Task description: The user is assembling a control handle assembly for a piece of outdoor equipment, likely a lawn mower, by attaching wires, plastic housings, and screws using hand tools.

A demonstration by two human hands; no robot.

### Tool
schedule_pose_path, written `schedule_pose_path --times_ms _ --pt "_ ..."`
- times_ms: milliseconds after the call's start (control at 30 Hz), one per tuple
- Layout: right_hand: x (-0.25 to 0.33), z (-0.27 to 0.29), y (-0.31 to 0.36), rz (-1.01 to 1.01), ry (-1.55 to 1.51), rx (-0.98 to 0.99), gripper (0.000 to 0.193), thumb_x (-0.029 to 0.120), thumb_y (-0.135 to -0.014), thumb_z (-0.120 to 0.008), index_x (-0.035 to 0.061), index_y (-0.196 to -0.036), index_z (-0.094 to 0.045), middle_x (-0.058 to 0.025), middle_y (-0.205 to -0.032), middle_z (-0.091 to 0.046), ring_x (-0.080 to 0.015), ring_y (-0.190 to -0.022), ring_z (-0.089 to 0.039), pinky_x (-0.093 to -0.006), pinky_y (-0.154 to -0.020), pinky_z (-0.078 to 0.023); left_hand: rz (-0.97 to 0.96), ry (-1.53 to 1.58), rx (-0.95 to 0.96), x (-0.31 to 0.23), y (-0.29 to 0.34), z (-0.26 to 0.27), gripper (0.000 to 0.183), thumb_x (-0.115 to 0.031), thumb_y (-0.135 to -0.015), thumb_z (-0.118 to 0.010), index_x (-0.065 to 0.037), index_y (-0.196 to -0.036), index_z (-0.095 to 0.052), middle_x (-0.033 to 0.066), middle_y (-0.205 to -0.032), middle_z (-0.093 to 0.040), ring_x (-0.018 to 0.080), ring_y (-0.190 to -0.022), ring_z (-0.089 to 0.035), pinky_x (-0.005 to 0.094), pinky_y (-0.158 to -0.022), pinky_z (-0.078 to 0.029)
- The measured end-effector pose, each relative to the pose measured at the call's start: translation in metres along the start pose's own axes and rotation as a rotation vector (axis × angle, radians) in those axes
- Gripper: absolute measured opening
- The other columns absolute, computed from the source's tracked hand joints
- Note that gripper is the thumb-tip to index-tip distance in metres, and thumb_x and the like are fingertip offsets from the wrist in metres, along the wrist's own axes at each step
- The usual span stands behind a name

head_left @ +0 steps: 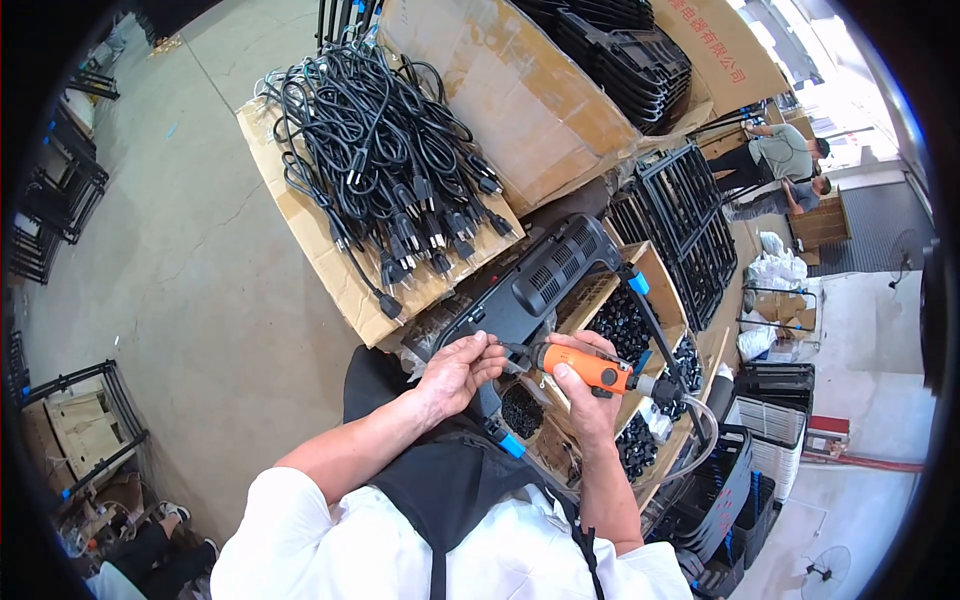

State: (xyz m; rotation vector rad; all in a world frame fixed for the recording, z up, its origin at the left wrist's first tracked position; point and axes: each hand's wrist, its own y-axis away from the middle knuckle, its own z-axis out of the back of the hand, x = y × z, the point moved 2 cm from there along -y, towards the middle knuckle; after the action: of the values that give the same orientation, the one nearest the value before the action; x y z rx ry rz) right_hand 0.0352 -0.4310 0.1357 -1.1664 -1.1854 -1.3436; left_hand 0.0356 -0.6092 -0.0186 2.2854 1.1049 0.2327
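My right hand (588, 400) is wrapped round an orange and black power screwdriver (598, 370), a clear hose running from its back end. The tool's nose points left, toward my left hand (460, 374). The fingertips of that hand are pinched together at the tip of the screwdriver; whatever they hold is too small to make out. Just beyond both hands lies a long black plastic housing (535, 280) with vent slots, tilted up to the right. A small bin of dark screws (521, 412) sits below the tool.
Many black power cords (375, 150) are heaped on a cardboard sheet (300, 225) at the left. A wooden box (655, 270) holds small black parts. Black metal frames (685, 215) lean at the right, near a large carton (510, 90). Two people (785, 155) stand farther off.
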Motion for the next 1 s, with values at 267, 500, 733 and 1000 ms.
schedule_pose_path --times_ms 267,500,733,1000 --pt "-0.002 0.003 0.006 0.010 0.047 0.041 0.054 0.006 -0.089 -0.080 -0.0016 -0.134 -0.053 -0.0207 -0.128 -0.071 -0.0269 -0.122 -0.067 -0.0422 -0.110 -0.051 -0.033 0.107 -0.027 0.007 0.001 -0.013 0.029 -0.013 -0.110 -0.054 0.000 -0.136 -0.056 0.0171 -0.132 -0.068 0.0268 -0.113 -0.071 0.0360 -0.096 -0.061" --pt "-0.009 0.000 0.007 0.029 0.031 0.055 0.052 0.001 -0.090 -0.078 -0.0004 -0.135 -0.053 -0.0191 -0.130 -0.070 -0.0261 -0.123 -0.066 -0.0411 -0.111 -0.051 -0.028 0.164 -0.024 0.008 -0.003 -0.017 0.034 -0.011 -0.110 -0.051 -0.001 -0.143 -0.050 0.0171 -0.141 -0.063 0.0305 -0.126 -0.064 0.0408 -0.108 -0.054" --pt "-0.010 -0.006 0.005 0.032 0.067 0.065 0.051 -0.001 -0.091 -0.077 0.0002 -0.135 -0.052 -0.0180 -0.130 -0.069 -0.0257 -0.124 -0.065 -0.0409 -0.112 -0.049 -0.020 0.179 0.036 0.009 -0.009 -0.011 0.031 -0.014 -0.112 -0.048 -0.001 -0.140 -0.051 0.0167 -0.140 -0.064 0.0290 -0.128 -0.062 0.0419 -0.111 -0.051" --pt "-0.025 -0.028 -0.010 0.021 0.103 0.093 0.053 0.001 -0.092 -0.075 0.0015 -0.138 -0.049 -0.0176 -0.134 -0.066 -0.0253 -0.127 -0.063 -0.0400 -0.112 -0.049 -0.049 0.226 -0.026 0.004 -0.010 -0.009 0.030 -0.020 -0.114 -0.045 0.002 -0.133 -0.055 0.0190 -0.133 -0.065 0.0294 -0.126 -0.063 0.0430 -0.113 -0.051"
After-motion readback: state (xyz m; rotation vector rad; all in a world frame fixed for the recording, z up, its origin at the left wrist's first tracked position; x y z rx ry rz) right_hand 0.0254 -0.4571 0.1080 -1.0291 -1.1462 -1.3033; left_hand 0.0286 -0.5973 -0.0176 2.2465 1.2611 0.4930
